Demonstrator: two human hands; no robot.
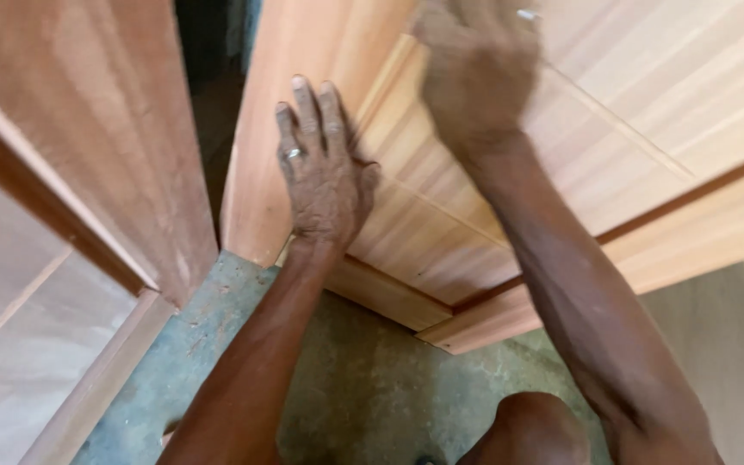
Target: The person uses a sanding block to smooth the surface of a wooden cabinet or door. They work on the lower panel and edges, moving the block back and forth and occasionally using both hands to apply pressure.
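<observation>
so the left hand was pressed flat against the panelled wooden door, fingers spread and released, nothing grasped, right where the upright stile meets the inset panel. there was a ring on one finger. the right hand was up higher on the same panel but it was a smear of motion blur, so i honestly couldn't tell if its grip was clenched, loose, or around something. a small pale bit showed at its top edge, too blurry to name.

the door itself stood leaning on its bottom edge on the concrete floor, taking up the middle and right of the view.

my take on doing this well: the flat palm was the right idea, since it steadied the panel while the other hand worked, and i'd keep it near the joint so the board didn't flex or rattle.

around it: a second wooden door stood close on the left with only a dark narrow gap between the two, so elbow room looked tight. a plain pale board sat at the lower right, and the person's knee was tucked in just under the right arm.
</observation>
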